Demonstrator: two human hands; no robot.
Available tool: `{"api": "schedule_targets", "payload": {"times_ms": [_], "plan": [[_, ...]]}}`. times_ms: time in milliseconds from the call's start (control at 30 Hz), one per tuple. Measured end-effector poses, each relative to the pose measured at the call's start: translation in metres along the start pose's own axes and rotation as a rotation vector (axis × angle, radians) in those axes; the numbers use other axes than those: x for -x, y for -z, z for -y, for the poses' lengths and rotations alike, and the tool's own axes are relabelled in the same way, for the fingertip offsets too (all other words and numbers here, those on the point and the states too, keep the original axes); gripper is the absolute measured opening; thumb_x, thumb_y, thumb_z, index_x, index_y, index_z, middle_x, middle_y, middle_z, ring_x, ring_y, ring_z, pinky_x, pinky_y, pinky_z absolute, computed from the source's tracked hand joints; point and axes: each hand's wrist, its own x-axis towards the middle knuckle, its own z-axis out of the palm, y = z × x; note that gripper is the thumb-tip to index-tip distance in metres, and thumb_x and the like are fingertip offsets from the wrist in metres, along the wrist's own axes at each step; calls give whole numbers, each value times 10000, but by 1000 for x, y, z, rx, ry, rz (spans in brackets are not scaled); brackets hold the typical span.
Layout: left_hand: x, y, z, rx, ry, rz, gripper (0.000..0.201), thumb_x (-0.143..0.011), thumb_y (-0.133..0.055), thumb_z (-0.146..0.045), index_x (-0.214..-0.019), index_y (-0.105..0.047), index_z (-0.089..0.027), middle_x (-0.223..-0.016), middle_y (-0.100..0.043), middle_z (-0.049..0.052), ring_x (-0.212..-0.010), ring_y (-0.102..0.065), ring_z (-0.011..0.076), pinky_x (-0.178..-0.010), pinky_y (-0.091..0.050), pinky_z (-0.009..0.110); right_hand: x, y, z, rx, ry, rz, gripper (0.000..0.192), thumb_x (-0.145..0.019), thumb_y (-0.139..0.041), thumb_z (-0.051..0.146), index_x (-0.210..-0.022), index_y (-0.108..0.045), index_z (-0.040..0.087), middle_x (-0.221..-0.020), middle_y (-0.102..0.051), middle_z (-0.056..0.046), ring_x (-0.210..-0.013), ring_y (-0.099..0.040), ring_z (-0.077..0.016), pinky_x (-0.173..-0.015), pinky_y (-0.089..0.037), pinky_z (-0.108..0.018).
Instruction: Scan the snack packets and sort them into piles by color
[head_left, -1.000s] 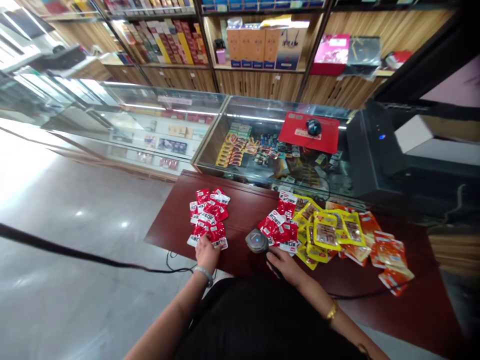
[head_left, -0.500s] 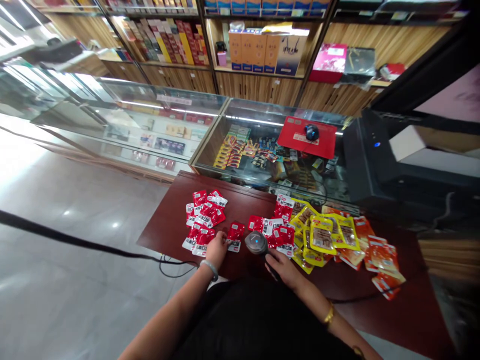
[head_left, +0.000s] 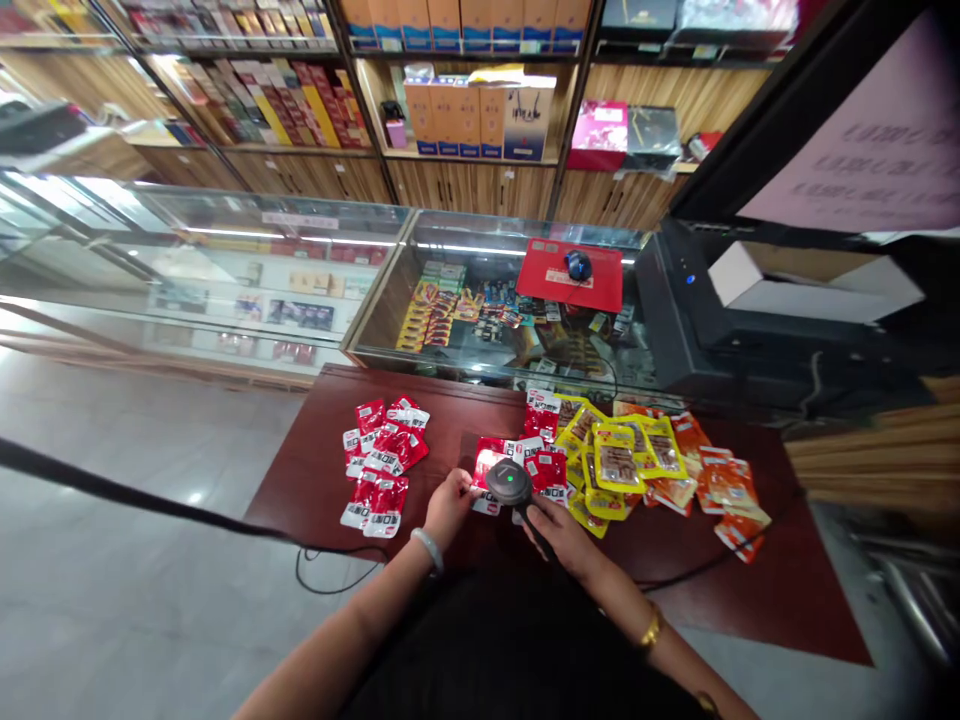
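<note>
Both hands meet mid-table; bare wood lies left.

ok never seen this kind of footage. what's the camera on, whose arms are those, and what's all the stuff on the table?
There is no robot here. The single view comes from a camera worn on a person's head, looking forward and down, so the two bare arms at the bottom are the wearer's own.

The dark red table stands in front of a glass display counter in a shop. On it lie small snack packets: a red pile on the left, more red ones in the middle, yellow ones and orange ones to the right.

The right hand holds a handheld barcode scanner with a green light showing on its head. The left hand holds the edge of one red packet just beside and partly under the scanner head. A black cable hangs off the table's near edge.
</note>
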Motion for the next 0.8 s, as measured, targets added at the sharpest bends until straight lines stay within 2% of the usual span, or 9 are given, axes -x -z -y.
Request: {"api": "schedule_targets", "payload": {"times_ms": [167, 267, 333, 400, 500, 567, 633, 733, 800], "plan": [[-12, -17, -16, 262, 99, 88, 177, -691, -673, -213, -805, -540, -193, -666, -603, -34, -640, -585, 116, -640, -449, 220, 3, 0, 0, 3, 1, -21, 428, -776, -624, 615, -887, -603, 202, -585, -523, 38, -460, -396, -101, -422, -290, -218], [-16, -27, -31, 448, 44, 184, 229, -669, -712, -212, -862, -599, -165, -816, -688, 35, -766, -638, 151, -741, -490, 258, 2, -1, -2, -9, -22, -23, 461, -761, -630, 628, -923, -602, 198, -587, -522, 44, -455, -391, -97, -422, -288, -216], [-15, -23, -31, 448, 2, 183, 269, -681, -711, -216, -930, -624, -160, -930, -704, 68, -854, -646, 170, -812, -491, 280, 0, -3, -5, -7, -25, -14, 466, -765, -629, 627, -945, -603, 197, -587, -516, 48, -459, -396, -98, -428, -296, -215], [-11, -9, -20, 305, -6, 86, 265, -706, -694, -225, -955, -626, -168, -955, -695, 70, -875, -639, 174, -840, -481, 293, -4, -5, -7, 3, -20, 4, 470, -773, -624, 627, -964, -605, 198, -583, -501, 52, -471, -408, -102, -432, -303, -214], [3, 25, 9, -91, 59, -163, 268, -738, -672, -267, -985, -608, -184, -977, -664, 75, -945, -612, 207, -903, -447, 344, -11, -10, -10, 38, -26, 55, 503, -777, -608, 648, -992, -608, 194, -548, -460, 65, -458, -399, -101, -418, -288, -209], [13, 46, 28, -343, 147, -315, 361, -760, -657, -336, -1076, -574, -184, -1083, -626, 106, -1084, -557, 260, -974, -396, 397, -15, -13, -11, 73, -39, 102, 528, -777, -595, 664, -1008, -602, 190, -529, -446, 73, -432, -373, -94, -399, -270, -206], [22, 63, 42, -515, 275, -425, 539, -752, -659, -418, -1204, -503, -167, -1236, -547, 153, -1212, -464, 319, -1011, -349, 441, -19, -17, -11, 111, -44, 142, 531, -785, -587, 665, -1010, -598, 185, -526, -450, 73, -418, -357, -89, -389, -259, -205], [31, 77, 54, -619, 455, -485, 769, -708, -667, -528, -1321, -387, -157, -1364, -433, 186, -1273, -386, 365, -1012, -325, 463, -22, -21, -11, 140, -30, 161, 496, -798, -595, 639, -988, -605, 182, -558, -475, 61, -451, -394, -92, -419, -298, -208], [35, 82, 56, -642, 513, -468, 767, -707, -643, -570, -1309, -387, -169, -1363, -430, 180, -1274, -383, 363, -1012, -318, 459, -23, -21, -12, 148, -29, 163, 477, -798, -605, 626, -978, -611, 184, -580, -488, 54, -479, -422, -98, -444, -325, -213]]}}
